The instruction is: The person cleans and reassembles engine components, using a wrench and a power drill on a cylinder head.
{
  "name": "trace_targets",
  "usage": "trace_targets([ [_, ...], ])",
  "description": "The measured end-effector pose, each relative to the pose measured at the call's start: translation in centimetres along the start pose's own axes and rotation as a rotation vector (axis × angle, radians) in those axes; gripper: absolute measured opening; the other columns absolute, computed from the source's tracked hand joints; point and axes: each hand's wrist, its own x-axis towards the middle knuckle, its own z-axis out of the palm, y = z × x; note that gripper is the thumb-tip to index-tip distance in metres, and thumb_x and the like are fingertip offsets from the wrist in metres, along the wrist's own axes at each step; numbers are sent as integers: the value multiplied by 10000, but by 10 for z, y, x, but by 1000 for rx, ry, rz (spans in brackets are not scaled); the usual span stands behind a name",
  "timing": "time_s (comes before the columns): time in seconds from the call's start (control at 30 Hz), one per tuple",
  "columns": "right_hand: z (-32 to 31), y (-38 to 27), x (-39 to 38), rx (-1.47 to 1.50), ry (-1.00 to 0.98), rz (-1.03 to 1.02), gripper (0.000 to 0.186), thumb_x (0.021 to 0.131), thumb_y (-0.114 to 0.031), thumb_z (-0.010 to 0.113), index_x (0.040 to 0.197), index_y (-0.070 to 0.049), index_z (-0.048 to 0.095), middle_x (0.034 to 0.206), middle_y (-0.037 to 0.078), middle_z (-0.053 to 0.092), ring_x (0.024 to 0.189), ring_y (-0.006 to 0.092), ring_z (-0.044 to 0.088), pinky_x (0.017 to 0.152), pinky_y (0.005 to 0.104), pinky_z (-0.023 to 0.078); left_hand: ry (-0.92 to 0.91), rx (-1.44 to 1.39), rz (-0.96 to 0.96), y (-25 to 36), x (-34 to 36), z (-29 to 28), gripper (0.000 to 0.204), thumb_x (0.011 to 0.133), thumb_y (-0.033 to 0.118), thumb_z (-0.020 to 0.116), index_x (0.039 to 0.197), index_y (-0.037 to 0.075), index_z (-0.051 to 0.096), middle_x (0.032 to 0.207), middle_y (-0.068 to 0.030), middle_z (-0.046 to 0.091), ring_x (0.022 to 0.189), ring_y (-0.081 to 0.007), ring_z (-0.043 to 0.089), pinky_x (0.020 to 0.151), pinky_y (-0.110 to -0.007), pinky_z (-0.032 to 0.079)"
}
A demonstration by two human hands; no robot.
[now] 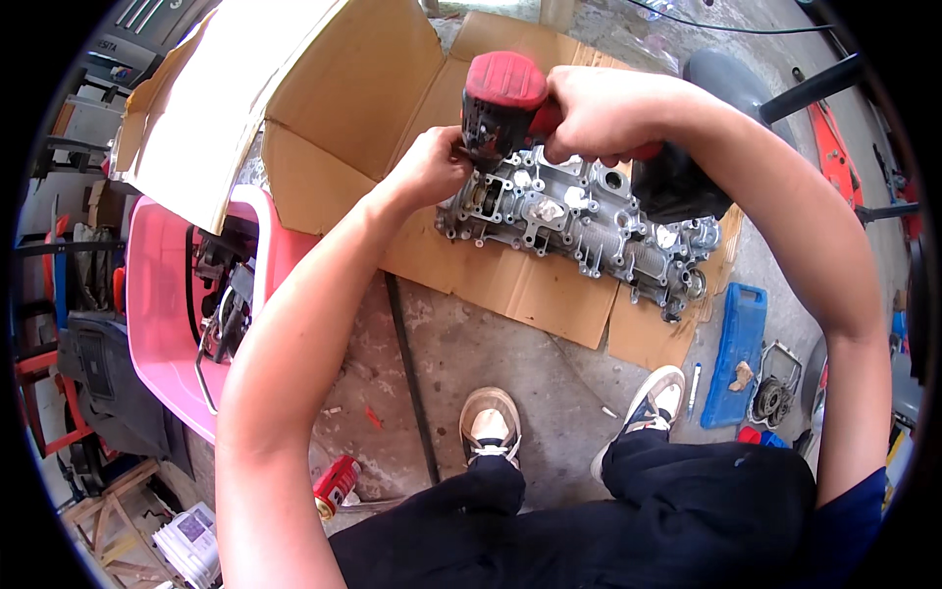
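My right hand (pixel 603 113) is wrapped round the handle of a red and black cordless power driver (pixel 502 93). Its nose points down at the left end of a grey metal engine part (pixel 599 231), full of bolt holes and machined faces. My left hand (pixel 437 165) is closed beside the driver's nose, fingertips partly behind the tool; what they grip is hidden. The driver's black base (pixel 677 187) hangs over the right part of the casting. Beneath the casting lies flattened brown cardboard (pixel 500 285).
At left stands a pink tub (pixel 167 353) of dark parts, with an open cardboard box (pixel 343 108) behind it. A blue plastic case (pixel 731 363) and a round metal part (pixel 773 393) lie at right. A red can (pixel 337 486) lies near my left foot, by a dark bar (pixel 410 373).
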Motion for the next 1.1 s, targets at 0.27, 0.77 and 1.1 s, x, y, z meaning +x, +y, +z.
trace_targets([
  [0.27, 1, -10, -3, -11, 47, -22, 251, 726, -165, 626, 779, 78, 592, 624, 99, 592, 484, 175, 584, 420, 322, 485, 37, -8, 161, -8, 14, -7, 192, 763, 45, 590, 932, -4, 667, 832, -204, 677, 786, -284, 668, 733, -367, 507],
  [0.77, -8, -30, 4, -13, -22, 94, 247, 749, -157, 622, 796, 82, 580, 649, 114, 589, 512, 187, 592, 454, 333, 503, 80, 33, -47, -30, -4, 19, 327, 735, 21, 526, 1046, 23, 626, 946, -166, 685, 903, -304, 662, 818, -375, 511],
  [1.1, -25, -41, -18, 17, 12, 77, 246, 763, -162, 651, 843, 57, 574, 571, 73, 561, 449, 144, 555, 399, 294, 452, 69, 375, 9, -41, 0, 41, 283, 699, 58, 581, 975, 9, 618, 961, -206, 631, 1013, -384, 549, 918, -436, 444],
])
